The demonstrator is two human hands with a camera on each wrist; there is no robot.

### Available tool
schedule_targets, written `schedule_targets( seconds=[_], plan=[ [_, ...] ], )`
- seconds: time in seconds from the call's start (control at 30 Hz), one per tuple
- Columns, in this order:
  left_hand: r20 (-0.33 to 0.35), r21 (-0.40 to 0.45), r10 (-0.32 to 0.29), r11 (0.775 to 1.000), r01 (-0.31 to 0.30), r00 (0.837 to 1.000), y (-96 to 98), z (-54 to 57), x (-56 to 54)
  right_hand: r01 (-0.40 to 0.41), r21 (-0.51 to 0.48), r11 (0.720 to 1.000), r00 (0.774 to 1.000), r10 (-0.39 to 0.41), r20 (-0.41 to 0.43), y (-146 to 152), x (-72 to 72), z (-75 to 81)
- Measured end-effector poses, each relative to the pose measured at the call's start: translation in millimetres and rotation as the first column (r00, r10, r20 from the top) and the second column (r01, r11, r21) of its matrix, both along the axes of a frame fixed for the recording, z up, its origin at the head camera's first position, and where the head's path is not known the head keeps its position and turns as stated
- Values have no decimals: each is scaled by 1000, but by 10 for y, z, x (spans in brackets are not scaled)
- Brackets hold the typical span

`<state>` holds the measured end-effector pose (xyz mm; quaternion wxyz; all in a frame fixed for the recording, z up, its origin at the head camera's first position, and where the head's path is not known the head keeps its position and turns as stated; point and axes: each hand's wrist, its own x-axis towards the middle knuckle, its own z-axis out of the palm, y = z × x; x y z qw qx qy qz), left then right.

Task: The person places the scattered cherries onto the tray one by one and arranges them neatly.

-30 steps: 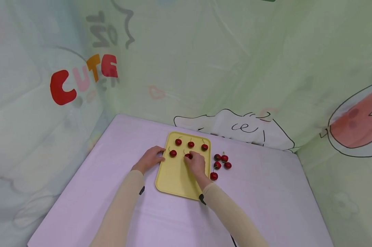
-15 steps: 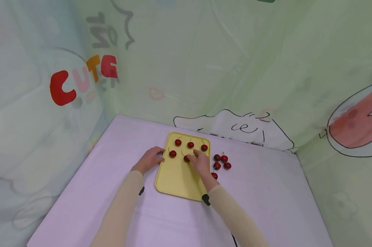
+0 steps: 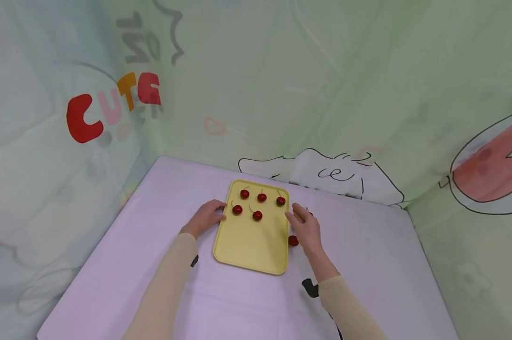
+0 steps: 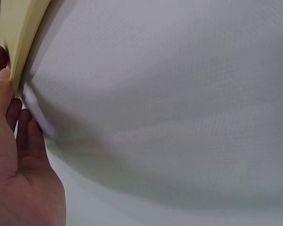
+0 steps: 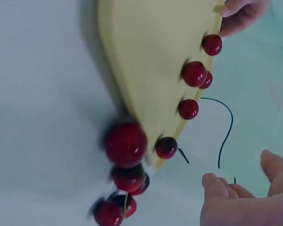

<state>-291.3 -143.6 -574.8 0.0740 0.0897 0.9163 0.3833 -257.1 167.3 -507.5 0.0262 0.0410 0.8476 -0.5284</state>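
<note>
Several red cherries with stems lie on a yellow tray (image 3: 251,245); two of them form a second row, a left cherry (image 3: 237,209) and a middle cherry (image 3: 257,215). My left hand (image 3: 204,217) holds the tray's left rim, its thumb (image 4: 2,92) on the rim and the other fingers outside it. Just off the tray's right side, my right hand (image 3: 307,230) hovers with nothing in it, thumb and fingers apart. Beneath it is a loose group of cherries, mostly hidden in the head view; a near cherry (image 5: 126,145) shows in the right wrist view.
A pale lilac tabletop (image 3: 366,264) carries the tray. Printed cloth (image 3: 323,94) hangs behind and at both sides. A dark strap piece (image 3: 310,288) and a thin black cord are at the right wrist.
My right hand let go of the middle cherry in the second row, leaving it on the tray, and moved right, over the loose cherries. My left hand stayed at the rim.
</note>
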Motion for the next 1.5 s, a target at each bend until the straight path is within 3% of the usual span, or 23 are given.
schedule_targets(
  seconds=[0.33,0.57,0.8,1.03,1.2,1.5],
  plan=[
    [1,2,-1,1000,1,1000,0,-11,-11,-58,48,997,998,58,-14,383,250,22],
    [-2,7,0,1000,0,1000,2,4,-5,-123,98,988,992,119,48,583,305,-143],
    [1,-9,1,1000,-1,1000,-1,46,18,-214,110,971,970,198,141,630,347,-353],
    [3,2,-13,1000,13,1000,4,48,23,-198,137,971,970,174,170,538,349,-533],
    [11,12,-7,1000,7,1000,3,30,18,-198,232,952,970,156,188,484,316,-618],
    [-3,10,-13,1000,13,1000,-2,67,30,-153,343,927,988,135,77,359,263,-673]
  ],
)
